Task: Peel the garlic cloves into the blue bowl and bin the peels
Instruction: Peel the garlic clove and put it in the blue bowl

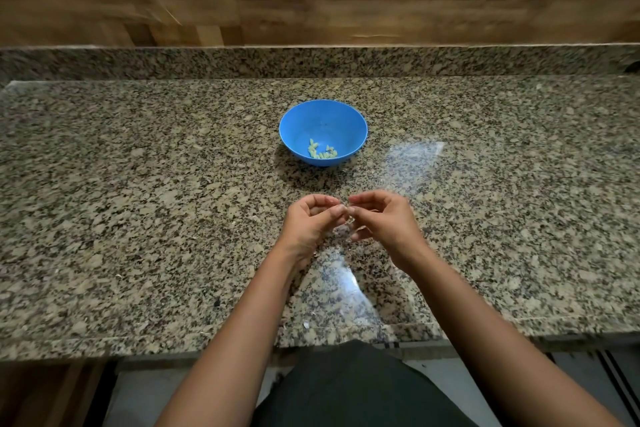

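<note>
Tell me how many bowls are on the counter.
1. The blue bowl stands on the counter beyond the left hand and right hand, which pinch a small piece between them. Peeled garlic cloves lie in the bowl. No other bowl shows.

I see the blue bowl (294,123) upright on the worktop, with a few pale peeled cloves (322,152) heaped in its near side. Nearer me, the left hand (311,227) and right hand (382,222) pinch a small blurred clove (347,217) between them. A peel scrap (307,324) lies by the near edge.

No readable text, no labels, no brands, no numbers, no signs anywhere in view
</note>
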A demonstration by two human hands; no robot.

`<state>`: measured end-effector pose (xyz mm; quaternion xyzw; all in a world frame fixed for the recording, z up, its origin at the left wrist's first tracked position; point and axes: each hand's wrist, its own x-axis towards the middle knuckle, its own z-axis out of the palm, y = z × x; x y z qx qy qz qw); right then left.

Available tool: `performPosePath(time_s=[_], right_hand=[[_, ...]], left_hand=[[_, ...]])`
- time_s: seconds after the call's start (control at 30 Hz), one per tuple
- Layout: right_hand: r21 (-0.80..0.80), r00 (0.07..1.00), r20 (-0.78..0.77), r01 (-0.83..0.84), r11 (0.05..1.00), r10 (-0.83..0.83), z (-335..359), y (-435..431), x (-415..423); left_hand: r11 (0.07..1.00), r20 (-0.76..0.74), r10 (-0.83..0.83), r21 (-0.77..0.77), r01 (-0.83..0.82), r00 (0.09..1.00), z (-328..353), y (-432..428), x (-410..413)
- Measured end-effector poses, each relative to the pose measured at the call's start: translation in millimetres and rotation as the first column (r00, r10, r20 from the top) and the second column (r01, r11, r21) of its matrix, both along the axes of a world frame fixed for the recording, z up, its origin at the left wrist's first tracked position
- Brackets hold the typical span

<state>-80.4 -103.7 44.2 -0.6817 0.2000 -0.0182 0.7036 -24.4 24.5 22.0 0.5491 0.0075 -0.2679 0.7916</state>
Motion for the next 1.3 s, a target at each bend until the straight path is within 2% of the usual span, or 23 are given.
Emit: performPosePath(time_s=[0.3, 0.57, 0.8, 1.07, 1.17, 1.3], right_hand=[[-0.265, 0.996, 0.084, -0.003, 0.964, 0.026, -6.2, 1.7, -1.8], [-0.364, 0.989, 0.142, 0.006, 0.931, 0.049, -6.3, 2.5, -4.9], [-0.586, 0.97, 0.226, 0.065, 0.808, 0.086, -12.8, 1.9, -5.7], [-0.583, 0.967, 0.246, 0.093, 0.807, 0.067, -18.6, 4.8, -3.4], [-0.463, 0.981, 0.195, 0.099, 0.881, -0.008, -19.9, 5.7, -1.1], [-0.193, 0.992, 0.115, 0.072, 0.978, -0.05, -17.3, 5.7, 3.5]], left_hand=[[0.983, 0.171, -0.046, 0.181, 0.015, 0.984, 7.5, 3.1, -3.6], [0.979, 0.186, -0.017, 0.204, -0.022, 0.982, 7.6, -0.1, -3.1], [0.973, 0.158, 0.002, 0.229, -0.038, 0.987, 8.3, -5.2, -1.8], [0.957, 0.163, 0.014, 0.284, -0.061, 0.986, 6.0, -10.7, -1.0], [0.948, 0.179, 0.012, 0.31, -0.068, 0.984, 6.1, -13.3, -0.6], [0.91, 0.233, -0.028, 0.408, -0.072, 0.972, 3.3, -14.5, 1.3]])
